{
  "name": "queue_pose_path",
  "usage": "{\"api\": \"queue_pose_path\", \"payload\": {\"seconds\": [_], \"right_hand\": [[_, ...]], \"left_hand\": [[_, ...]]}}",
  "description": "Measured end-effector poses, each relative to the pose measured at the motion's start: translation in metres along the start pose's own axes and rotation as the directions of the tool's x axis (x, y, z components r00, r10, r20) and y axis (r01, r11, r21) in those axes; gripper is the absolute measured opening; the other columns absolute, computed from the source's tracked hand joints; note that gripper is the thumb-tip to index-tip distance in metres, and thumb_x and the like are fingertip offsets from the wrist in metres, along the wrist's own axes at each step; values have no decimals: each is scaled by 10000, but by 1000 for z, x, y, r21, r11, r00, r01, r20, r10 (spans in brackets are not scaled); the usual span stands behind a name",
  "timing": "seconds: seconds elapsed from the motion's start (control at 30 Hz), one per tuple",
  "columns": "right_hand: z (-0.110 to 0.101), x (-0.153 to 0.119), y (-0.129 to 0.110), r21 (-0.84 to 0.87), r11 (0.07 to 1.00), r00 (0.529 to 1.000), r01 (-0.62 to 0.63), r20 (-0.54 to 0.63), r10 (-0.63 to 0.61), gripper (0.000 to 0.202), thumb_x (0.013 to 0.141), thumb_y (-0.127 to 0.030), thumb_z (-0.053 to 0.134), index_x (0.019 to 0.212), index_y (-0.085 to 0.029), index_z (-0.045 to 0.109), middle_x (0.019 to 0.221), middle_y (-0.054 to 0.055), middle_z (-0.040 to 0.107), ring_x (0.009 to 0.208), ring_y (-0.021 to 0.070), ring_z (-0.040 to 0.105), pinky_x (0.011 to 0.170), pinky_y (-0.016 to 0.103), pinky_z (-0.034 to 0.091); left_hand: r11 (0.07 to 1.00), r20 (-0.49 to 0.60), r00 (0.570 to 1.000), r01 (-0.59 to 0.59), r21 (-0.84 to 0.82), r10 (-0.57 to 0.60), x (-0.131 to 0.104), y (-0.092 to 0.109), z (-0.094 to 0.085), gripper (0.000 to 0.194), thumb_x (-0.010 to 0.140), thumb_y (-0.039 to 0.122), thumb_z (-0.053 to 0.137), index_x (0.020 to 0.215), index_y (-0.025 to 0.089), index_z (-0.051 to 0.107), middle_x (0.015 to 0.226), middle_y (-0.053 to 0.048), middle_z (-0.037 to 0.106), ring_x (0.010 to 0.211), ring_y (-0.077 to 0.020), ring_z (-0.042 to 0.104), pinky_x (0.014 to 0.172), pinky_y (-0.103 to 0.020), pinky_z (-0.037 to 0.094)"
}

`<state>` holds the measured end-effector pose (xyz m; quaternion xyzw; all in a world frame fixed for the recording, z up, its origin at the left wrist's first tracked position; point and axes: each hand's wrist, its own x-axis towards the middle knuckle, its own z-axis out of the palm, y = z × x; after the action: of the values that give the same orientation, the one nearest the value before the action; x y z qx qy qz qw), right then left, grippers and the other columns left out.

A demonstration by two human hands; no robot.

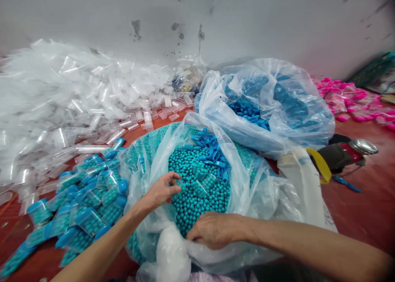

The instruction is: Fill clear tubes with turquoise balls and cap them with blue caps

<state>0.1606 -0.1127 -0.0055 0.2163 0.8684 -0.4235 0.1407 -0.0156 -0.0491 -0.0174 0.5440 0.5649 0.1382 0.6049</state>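
A clear plastic bag (158, 150) full of small teal beads (188, 204) stands in front of me. My left hand (163, 188) hovers over the left part of the beads, thumb and fingers bent but apart, with nothing visible between them. At the bag's near edge, my right hand (212, 228) reaches down into the beads with its fingers curled together; the fingertips and anything in them are hidden. A clear plastic container (203, 186) lies on the beads between my hands. Behind it, several blue caps (212, 148) rest on the beads in a loose heap.
Capped containers filled with teal beads (91, 220) are piled at left. Behind them rises a large heap of clear containers (61, 105). A second bag (296, 109) holds blue caps. On the right are a dark device with a yellow strip (321, 165) and pink items (348, 97).
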Motion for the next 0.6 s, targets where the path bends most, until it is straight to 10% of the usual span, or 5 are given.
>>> {"api": "queue_pose_path", "payload": {"seconds": [0.33, 0.6], "right_hand": [[4, 11, 7, 178, 975, 964, -134, 251, 87, 219, 709, -72, 464, 658, -170, 654, 643, -14, 632, 586, 128, 559, 489, 202, 375], [-3, 20, -7, 102, 985, 988, -141, 81, 133, 315, 686, -72, 489, 940, -179, 642, 825, 24, 672, 676, 161, 601, 461, 193, 376]], "left_hand": [[996, 90, 996, 35, -77, -28, -7, 5, -3, 447, 601, 308, 622, 1000, 149, 498, 661, 59, 457, 485, -75, 449, 406, -199, 391], [960, 198, 976, -29, -279, 87, 2, -11, -4, 405, 661, 334, 613, 984, 181, 421, 644, 43, 524, 553, -101, 522, 484, -198, 392]]}}
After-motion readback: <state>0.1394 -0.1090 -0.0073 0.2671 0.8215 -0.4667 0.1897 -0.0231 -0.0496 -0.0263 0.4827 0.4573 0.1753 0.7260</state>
